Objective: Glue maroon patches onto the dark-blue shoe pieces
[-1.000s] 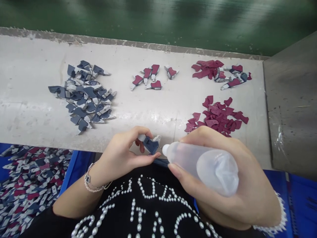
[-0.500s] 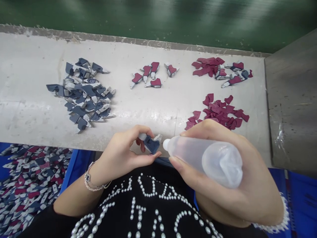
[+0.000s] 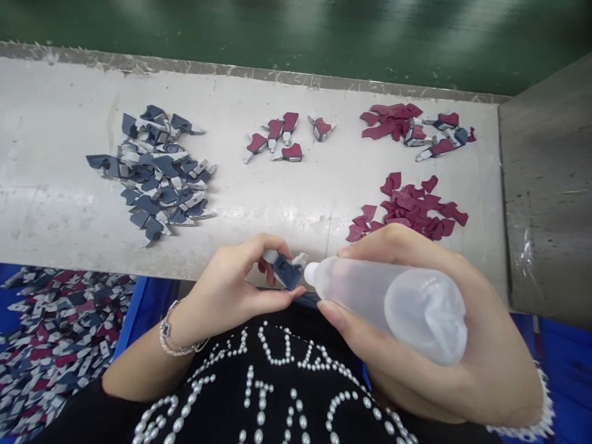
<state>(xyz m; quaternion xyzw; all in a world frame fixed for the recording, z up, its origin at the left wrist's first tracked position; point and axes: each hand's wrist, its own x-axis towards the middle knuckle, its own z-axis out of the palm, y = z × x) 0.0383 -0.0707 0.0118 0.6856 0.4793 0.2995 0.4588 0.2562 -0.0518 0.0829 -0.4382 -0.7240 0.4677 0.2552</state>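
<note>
My left hand (image 3: 245, 280) pinches a small dark blue and light grey plastic piece (image 3: 287, 271) between thumb and fingers, just past the table's front edge. In my right hand (image 3: 444, 345) is a translucent squeeze bottle (image 3: 361, 283), tilted on its side with its white tip pointing left. That tip is right beside the piece; I cannot tell whether they touch. Matching blue and grey pieces (image 3: 157, 179) lie heaped on the left of the table. Maroon flat pieces (image 3: 411, 209) are piled beyond my right hand.
Several pieces topped with maroon (image 3: 282, 132) lie mid-table. More maroon parts (image 3: 388, 120) sit at the back right beside a few assembled ones (image 3: 444, 139). A full blue bin (image 3: 143, 314) stands at lower left. A metal panel (image 3: 546, 185) bounds the right side.
Both hands have shifted slightly to the right with the blue and grey piece and the bottle. The bottle's tip is now closer to the piece.
</note>
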